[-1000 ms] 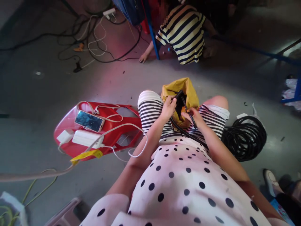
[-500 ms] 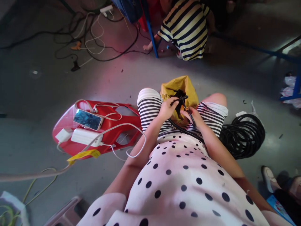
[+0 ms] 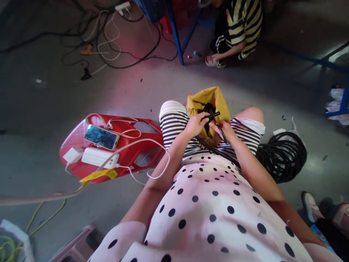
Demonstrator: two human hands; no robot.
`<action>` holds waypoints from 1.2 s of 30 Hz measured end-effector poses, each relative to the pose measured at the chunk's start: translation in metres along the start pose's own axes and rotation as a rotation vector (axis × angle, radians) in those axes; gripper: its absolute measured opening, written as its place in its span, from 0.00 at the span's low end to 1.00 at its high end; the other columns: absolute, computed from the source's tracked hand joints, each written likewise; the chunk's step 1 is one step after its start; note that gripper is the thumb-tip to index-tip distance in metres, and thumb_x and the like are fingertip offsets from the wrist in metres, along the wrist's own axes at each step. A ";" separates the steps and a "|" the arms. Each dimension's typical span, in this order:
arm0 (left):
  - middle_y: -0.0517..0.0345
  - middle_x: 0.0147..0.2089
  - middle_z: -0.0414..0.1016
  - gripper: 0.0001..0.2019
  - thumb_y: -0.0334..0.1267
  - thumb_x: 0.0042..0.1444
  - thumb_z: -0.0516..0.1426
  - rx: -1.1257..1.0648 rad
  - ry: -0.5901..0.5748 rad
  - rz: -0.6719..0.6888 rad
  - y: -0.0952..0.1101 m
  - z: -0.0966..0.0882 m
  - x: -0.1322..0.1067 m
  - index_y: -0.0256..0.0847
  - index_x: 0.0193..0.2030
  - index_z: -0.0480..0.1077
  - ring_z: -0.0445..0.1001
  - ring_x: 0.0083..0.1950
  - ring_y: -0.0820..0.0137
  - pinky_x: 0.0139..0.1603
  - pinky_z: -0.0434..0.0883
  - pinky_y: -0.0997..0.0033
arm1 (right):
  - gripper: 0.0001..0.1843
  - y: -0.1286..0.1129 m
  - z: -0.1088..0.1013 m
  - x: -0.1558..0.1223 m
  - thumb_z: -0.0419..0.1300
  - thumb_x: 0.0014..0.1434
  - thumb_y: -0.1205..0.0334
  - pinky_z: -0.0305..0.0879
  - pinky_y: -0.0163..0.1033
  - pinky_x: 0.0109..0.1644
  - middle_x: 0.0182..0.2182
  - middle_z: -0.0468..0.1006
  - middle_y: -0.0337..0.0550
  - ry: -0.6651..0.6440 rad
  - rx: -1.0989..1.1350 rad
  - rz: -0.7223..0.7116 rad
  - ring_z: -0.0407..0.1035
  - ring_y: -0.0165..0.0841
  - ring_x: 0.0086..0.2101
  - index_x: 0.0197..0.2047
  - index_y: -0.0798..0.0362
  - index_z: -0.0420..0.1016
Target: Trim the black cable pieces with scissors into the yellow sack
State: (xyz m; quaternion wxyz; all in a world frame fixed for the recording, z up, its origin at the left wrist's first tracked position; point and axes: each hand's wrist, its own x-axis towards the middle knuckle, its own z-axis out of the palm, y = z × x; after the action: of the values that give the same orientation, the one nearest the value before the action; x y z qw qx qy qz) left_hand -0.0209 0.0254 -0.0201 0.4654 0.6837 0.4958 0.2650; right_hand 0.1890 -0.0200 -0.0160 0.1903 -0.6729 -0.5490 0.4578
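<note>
My left hand [image 3: 196,124] is closed around a short black cable end [image 3: 215,115], which sticks out to the right over the yellow bag [image 3: 221,102]. My right hand [image 3: 225,130] grips a black-and-orange tool [image 3: 224,137] with a curved black handle; its exact kind is hard to make out. The tool's front meets the cable close to my left fingers. Between my striped thighs, the bag gapes, and dark pieces [image 3: 207,107] show inside it. A black cable runs across my lap towards the large coil of black cable [image 3: 283,156] beside my right leg.
At my left, a red stool [image 3: 128,145] lies on its side, bearing a phone [image 3: 100,137] and a white power bank [image 3: 99,157]. Loose cables [image 3: 109,43] tangle ahead. Another person [image 3: 242,29] crouches beyond a blue table leg [image 3: 177,43]. Someone's shoe [image 3: 311,203] is at the right.
The crouching person has shifted right, with a hand now by their own shoe instead of the blue leg. My hands have barely moved, still holding the cable and the tool.
</note>
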 end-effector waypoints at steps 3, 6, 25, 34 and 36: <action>0.48 0.57 0.90 0.15 0.33 0.70 0.59 -0.021 0.007 -0.041 -0.012 0.003 0.007 0.39 0.57 0.85 0.87 0.59 0.57 0.68 0.79 0.59 | 0.41 0.003 0.001 0.008 0.70 0.54 0.16 0.61 0.42 0.34 0.23 0.70 0.39 0.005 -0.004 0.055 0.67 0.37 0.28 0.28 0.46 0.65; 0.50 0.54 0.91 0.14 0.32 0.69 0.59 -0.036 0.000 -0.071 -0.023 0.007 0.011 0.40 0.56 0.85 0.87 0.56 0.59 0.65 0.80 0.59 | 0.41 0.007 0.005 0.016 0.73 0.52 0.17 0.60 0.41 0.32 0.23 0.71 0.38 -0.019 0.039 0.094 0.67 0.36 0.27 0.29 0.46 0.66; 0.67 0.31 0.69 0.04 0.33 0.75 0.61 -0.723 0.280 -0.609 -0.016 0.013 0.025 0.41 0.44 0.72 0.58 0.22 0.80 0.24 0.58 0.80 | 0.40 -0.006 0.018 0.020 0.87 0.39 0.31 0.63 0.40 0.28 0.23 0.72 0.34 -0.059 0.359 0.261 0.69 0.35 0.25 0.33 0.45 0.66; 0.67 0.35 0.70 0.07 0.35 0.75 0.62 -1.063 0.327 -0.590 0.021 0.008 0.022 0.42 0.45 0.68 0.64 0.23 0.82 0.23 0.61 0.82 | 0.36 -0.016 0.025 -0.037 0.85 0.40 0.42 0.65 0.39 0.29 0.24 0.68 0.30 -0.034 0.571 0.201 0.69 0.34 0.26 0.35 0.44 0.64; 0.70 0.33 0.67 0.05 0.35 0.76 0.63 -1.020 0.326 -0.548 0.027 0.011 0.018 0.43 0.49 0.69 0.58 0.21 0.83 0.21 0.56 0.82 | 0.37 -0.021 0.022 -0.041 0.85 0.40 0.42 0.69 0.40 0.30 0.25 0.70 0.31 -0.127 0.598 0.205 0.72 0.35 0.26 0.36 0.44 0.64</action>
State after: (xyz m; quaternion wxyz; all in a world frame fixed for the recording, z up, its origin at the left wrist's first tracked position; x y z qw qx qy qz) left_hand 0.0062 0.0358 -0.0021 0.7039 0.1720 0.5294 0.4411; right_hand 0.1602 -0.0563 0.0059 0.2978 -0.6090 -0.3306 0.6566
